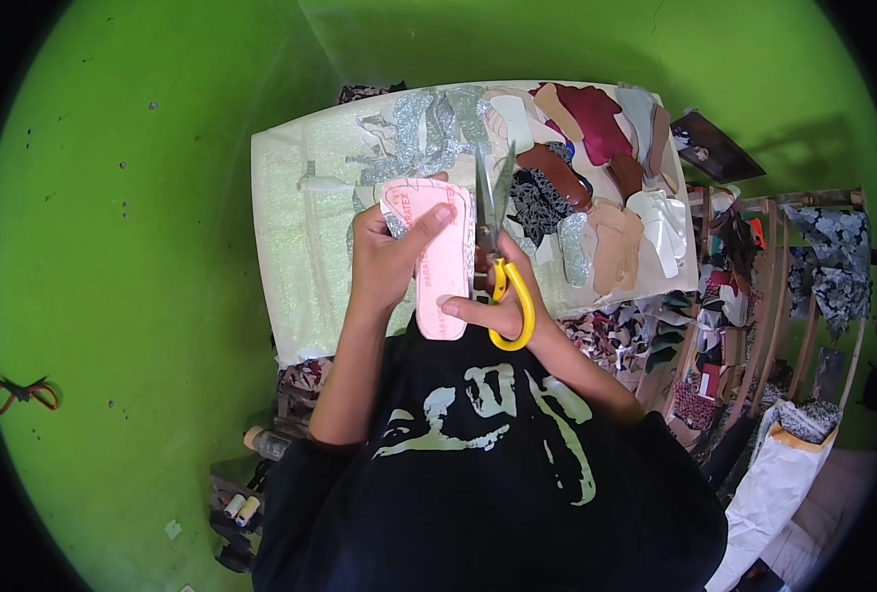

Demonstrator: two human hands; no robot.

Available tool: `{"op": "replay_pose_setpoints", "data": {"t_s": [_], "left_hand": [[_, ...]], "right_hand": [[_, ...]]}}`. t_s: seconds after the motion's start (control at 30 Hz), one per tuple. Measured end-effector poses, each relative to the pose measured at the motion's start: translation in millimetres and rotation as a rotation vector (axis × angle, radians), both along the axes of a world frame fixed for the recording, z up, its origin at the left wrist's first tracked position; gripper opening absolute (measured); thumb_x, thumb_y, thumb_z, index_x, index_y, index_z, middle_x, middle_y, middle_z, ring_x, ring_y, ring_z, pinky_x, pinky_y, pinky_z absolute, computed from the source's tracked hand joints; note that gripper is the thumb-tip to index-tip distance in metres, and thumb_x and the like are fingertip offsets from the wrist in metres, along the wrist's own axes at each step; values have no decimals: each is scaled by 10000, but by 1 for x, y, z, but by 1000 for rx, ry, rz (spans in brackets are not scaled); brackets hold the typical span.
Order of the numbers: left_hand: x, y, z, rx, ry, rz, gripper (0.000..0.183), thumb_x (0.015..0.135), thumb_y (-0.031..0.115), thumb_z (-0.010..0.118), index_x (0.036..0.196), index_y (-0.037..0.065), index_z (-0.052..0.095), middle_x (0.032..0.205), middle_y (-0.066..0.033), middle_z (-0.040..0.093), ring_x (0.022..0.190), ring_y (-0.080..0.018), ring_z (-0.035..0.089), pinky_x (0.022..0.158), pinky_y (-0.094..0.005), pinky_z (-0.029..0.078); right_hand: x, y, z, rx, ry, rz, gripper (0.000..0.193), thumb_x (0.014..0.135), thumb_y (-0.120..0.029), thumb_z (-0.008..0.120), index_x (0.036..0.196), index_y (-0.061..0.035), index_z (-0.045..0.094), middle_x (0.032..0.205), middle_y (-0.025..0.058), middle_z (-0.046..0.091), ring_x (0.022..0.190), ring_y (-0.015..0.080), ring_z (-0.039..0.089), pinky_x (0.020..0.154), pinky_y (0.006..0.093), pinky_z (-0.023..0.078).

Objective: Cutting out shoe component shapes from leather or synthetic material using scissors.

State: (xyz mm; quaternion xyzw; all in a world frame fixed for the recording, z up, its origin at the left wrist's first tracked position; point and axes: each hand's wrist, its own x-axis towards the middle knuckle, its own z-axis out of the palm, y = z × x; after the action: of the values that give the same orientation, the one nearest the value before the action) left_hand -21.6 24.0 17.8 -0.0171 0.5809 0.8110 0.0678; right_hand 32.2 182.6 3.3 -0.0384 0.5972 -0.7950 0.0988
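Note:
A pale pink shoe insole [445,261] with red print and a drawn outline is held upright in front of my chest. My left hand [387,259] grips its left side, thumb pressed on the face. Glittery silver material [395,219] shows along its left edge. My right hand [491,315] holds scissors with yellow handles [525,308], fingers at the loops, and its thumb also rests on the insole's lower part. The scissor blades [489,197] are spread apart, pointing away from me, just right of the insole. Fingers behind the insole are hidden.
Beyond my hands is a table with a pale cover [300,247], bearing silver glitter pieces [414,123], maroon material [596,123], brown and tan cutouts [616,247] and dark shredded scraps [537,207]. A slatted wooden rack [776,296] with scraps stands right; a bottle [266,443] lies left.

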Motion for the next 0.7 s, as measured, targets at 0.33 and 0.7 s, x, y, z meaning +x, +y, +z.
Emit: {"op": "replay_pose_setpoints", "data": {"t_s": [0.33, 0.7], "left_hand": [[-2, -24, -31, 34, 47, 184, 387, 821, -28, 752, 1180, -21, 608, 969, -100, 703, 841, -119, 672, 710, -251, 549], [2, -27, -38, 3, -83, -862, 669, 819, 20, 746, 1409, -31, 435, 1257, -87, 606, 1136, -151, 578, 972, -312, 471]], "right_hand": [[-2, 22, -6, 151, 8, -311, 456, 714, -24, 752, 1113, -11, 533, 888, 41, 581, 798, 119, 587, 713, 251, 484], [-42, 47, 5, 275, 113, -336, 475, 748, -73, 785, 1142, -19, 525, 878, 43, 575, 778, 95, 567, 689, 238, 478]]}}
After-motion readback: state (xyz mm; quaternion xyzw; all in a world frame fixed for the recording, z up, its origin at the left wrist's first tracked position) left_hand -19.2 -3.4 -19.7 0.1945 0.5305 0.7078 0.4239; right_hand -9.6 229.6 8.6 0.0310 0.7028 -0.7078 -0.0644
